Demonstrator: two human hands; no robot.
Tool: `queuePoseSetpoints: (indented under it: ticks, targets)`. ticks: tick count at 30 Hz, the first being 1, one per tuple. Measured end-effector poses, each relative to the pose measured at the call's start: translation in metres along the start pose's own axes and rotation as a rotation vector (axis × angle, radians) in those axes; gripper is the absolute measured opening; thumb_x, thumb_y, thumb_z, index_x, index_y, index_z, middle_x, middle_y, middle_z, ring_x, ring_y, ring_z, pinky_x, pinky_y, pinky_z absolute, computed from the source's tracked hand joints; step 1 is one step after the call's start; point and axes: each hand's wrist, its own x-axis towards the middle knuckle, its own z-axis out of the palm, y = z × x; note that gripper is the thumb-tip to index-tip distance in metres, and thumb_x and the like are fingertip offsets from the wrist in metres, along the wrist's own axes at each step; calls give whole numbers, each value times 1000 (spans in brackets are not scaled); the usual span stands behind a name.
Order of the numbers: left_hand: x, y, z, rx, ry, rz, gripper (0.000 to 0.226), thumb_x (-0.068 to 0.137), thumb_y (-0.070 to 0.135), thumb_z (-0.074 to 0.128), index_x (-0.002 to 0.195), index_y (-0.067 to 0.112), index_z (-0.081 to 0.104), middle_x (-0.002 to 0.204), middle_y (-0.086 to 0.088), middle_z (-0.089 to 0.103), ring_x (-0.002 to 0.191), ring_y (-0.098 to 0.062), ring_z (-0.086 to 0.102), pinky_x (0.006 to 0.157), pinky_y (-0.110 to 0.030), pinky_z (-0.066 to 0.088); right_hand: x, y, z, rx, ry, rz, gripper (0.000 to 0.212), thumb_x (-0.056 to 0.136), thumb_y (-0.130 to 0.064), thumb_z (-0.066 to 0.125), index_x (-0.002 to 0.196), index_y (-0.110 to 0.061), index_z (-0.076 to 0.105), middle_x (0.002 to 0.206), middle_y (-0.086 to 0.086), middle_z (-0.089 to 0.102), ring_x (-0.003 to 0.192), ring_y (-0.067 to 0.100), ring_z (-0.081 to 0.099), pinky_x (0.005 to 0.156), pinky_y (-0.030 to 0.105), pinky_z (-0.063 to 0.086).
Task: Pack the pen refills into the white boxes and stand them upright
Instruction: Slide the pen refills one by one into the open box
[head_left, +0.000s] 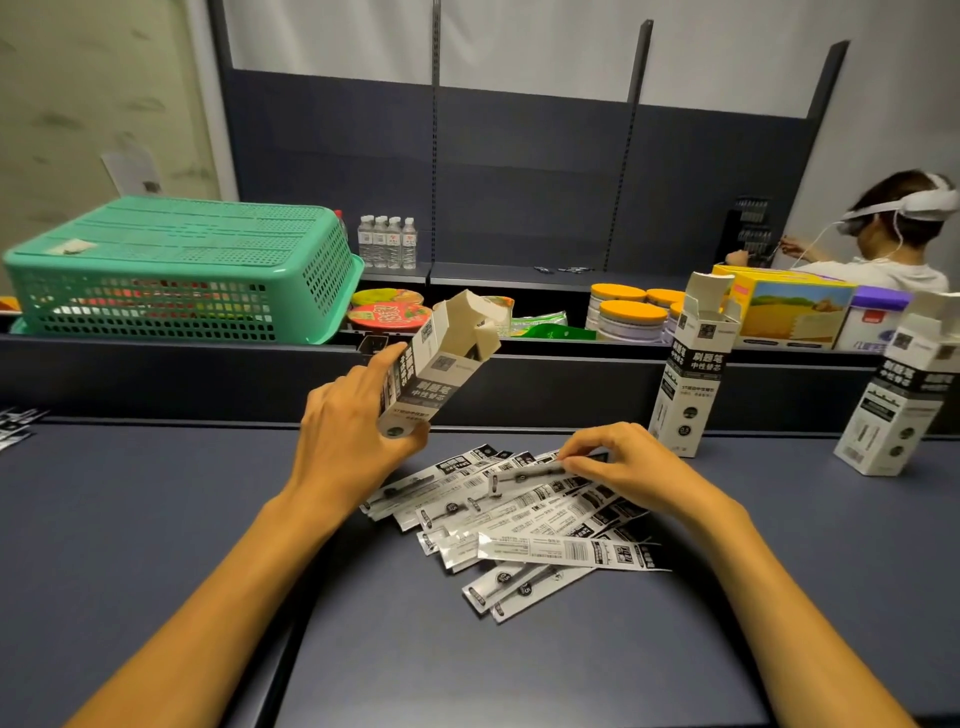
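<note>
Green basket (176, 270) sat upside down at far left w/ water bottles (387, 241) just beside it. L hand (348, 431) gripped a white box (441, 364) above the table (156, 493), fingers curled round its lower end, box tilted right, top flaps open. Pile of packaged pen refills (524, 530) lay fanned on the table btwn the hands. R hand (628, 467) pinched one refill at the pile's top edge. Two more boxes (691, 374) (904, 400) stood upright at right, flaps open.
</note>
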Motion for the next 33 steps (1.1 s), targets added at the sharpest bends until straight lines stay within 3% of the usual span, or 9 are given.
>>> queuePoseSetpoints:
  ticks: [4, 9, 12, 16, 21, 28, 33]
  targets:
    - [0, 0, 0, -2, 2, -2, 84, 72, 41, 76, 143, 26, 32, 109, 0, 61, 93, -19, 57, 91, -42, 42, 1, -7, 4, -27, -72, -15, 11, 92, -29, 62, 92, -35, 71, 90, -19, 66, 83, -2, 58, 67, 15, 44]
    - [-1, 0, 0, -13, 4, -2, 84, 72, 40, 76, 143, 26, 32, 109, 1, 61, 93, -19, 58, 91, -42, 42, 7, -7, 18, -118, -117, -49, 15, 91, -36, 62, 104, -32, 68, 106, -22, 61, 101, -8, 50, 80, 13, 37]
    - [0, 0, 0, -25, 9, -8, 84, 73, 40, 76, 143, 27, 32, 111, 2, 61, 95, -19, 57, 92, -41, 40, 10, -6, 18, -110, -122, -45, 28, 86, -38, 67, 113, -40, 61, 118, -26, 54, 113, -5, 45, 95, 19, 35]
    - [0, 0, -1, -26, 14, -7, 84, 72, 39, 77, 143, 27, 32, 111, 2, 61, 95, -19, 58, 92, -41, 41, 16, -10, 13, -159, -194, -10, 39, 83, -38, 71, 121, -37, 60, 126, -20, 55, 116, -1, 46, 101, 24, 36]
    - [1, -2, -2, -20, 27, -17, 85, 72, 39, 77, 143, 27, 33, 110, 1, 61, 94, -20, 57, 91, -39, 40, 20, -13, 12, -197, -193, -36, 34, 83, -36, 72, 116, -34, 66, 109, -19, 58, 104, -1, 49, 81, 12, 37]
    - [1, -3, -2, -13, 21, -10, 84, 71, 39, 77, 143, 26, 34, 109, 1, 61, 93, -19, 57, 91, -40, 40, 17, -10, 13, -131, -166, -43, 12, 79, -33, 76, 89, -35, 69, 98, -18, 61, 96, 0, 52, 86, 25, 45]
    - [1, -4, -2, -3, 17, -6, 84, 71, 37, 77, 143, 26, 34, 109, 1, 60, 92, -18, 55, 90, -39, 40, 7, -14, 1, 25, -96, -61, 11, 82, -20, 74, 87, -30, 71, 86, -13, 70, 79, 2, 64, 75, 25, 54]
